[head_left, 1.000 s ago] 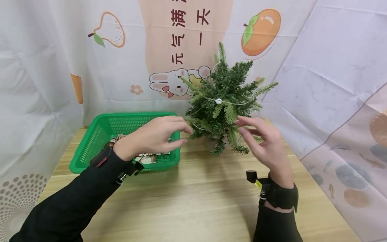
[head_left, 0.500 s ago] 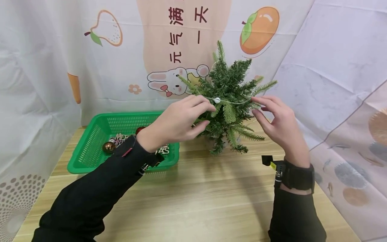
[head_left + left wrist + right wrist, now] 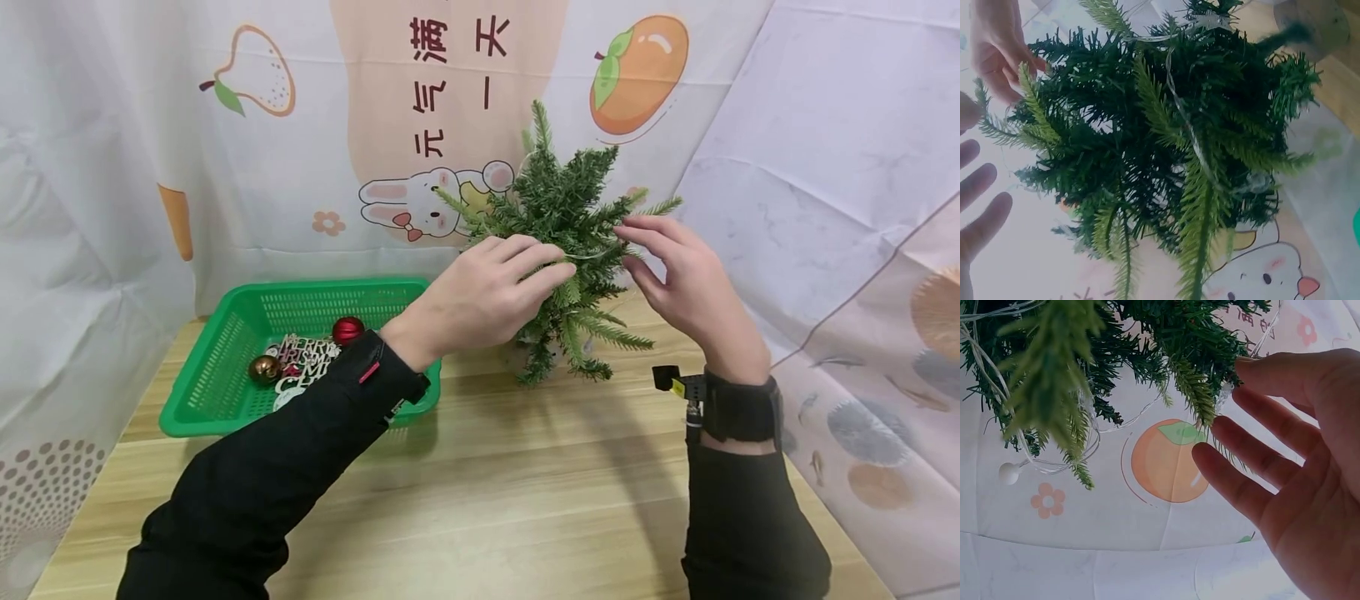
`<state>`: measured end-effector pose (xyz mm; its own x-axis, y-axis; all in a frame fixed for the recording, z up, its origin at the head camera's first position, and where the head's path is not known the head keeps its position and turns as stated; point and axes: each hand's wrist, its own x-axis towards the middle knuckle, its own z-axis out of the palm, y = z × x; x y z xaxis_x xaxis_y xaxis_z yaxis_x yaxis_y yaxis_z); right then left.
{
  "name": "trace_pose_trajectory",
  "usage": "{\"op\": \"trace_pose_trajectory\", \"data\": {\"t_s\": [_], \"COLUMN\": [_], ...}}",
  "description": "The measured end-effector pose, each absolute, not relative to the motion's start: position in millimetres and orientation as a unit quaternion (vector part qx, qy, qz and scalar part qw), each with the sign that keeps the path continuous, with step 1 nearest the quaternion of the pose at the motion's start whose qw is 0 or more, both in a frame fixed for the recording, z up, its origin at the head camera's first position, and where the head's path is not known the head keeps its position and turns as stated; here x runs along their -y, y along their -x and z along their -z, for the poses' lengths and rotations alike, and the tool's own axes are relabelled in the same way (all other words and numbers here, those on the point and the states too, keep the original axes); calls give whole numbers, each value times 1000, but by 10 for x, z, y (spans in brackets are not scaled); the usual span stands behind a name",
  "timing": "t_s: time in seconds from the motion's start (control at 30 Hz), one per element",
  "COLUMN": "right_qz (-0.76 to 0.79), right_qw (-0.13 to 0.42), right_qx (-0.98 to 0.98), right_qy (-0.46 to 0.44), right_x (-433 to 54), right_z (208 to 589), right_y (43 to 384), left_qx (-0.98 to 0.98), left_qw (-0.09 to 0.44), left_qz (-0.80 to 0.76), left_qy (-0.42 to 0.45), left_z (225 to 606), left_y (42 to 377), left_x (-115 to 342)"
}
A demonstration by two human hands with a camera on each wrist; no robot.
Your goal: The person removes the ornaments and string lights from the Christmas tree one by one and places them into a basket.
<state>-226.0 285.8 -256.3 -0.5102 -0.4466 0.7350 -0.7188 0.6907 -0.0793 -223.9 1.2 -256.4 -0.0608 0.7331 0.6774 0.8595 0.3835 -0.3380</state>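
A small artificial Christmas tree (image 3: 570, 200) stands at the back of the table, wound with a clear-wired light string (image 3: 1179, 100). My left hand (image 3: 495, 292) is at the tree's front left, covering part of it. Its fingers (image 3: 988, 219) are apart in the left wrist view, with nothing visible between them. My right hand (image 3: 690, 283) is at the tree's right side. In the right wrist view its thumb and index fingertip lie beside a branch tip (image 3: 1197, 390) and a clear light, a gap between them. A white bulb (image 3: 1009, 473) hangs from the wire.
Left of the tree sits a green plastic basket (image 3: 176, 421) on the wooden table (image 3: 480, 517). It holds a red ball (image 3: 348, 330), a brown ball (image 3: 265, 369) and lettered Christmas ornaments (image 3: 307, 354). A printed curtain (image 3: 285, 192) stands close behind.
My left hand has moved right and up, from over the basket to the tree's front. My right hand has risen and shifted right, to the tree's right side. More basket contents show.
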Motion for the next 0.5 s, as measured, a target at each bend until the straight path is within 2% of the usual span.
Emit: {"op": "trace_pose_trajectory", "data": {"t_s": [0.27, 0.5], "right_qz": [-181, -191], "right_qw": [351, 363], "right_qx": [850, 843], "right_qy": [-350, -348], "right_x": [-2793, -2788], "right_z": [2545, 2571], "right_y": [2312, 2308], "left_qx": [761, 766], "left_qw": [360, 342], "left_qz": [137, 151], "left_qy": [522, 524], "left_z": [2611, 2624], "left_y": [2304, 2309], "left_x": [8, -35]}}
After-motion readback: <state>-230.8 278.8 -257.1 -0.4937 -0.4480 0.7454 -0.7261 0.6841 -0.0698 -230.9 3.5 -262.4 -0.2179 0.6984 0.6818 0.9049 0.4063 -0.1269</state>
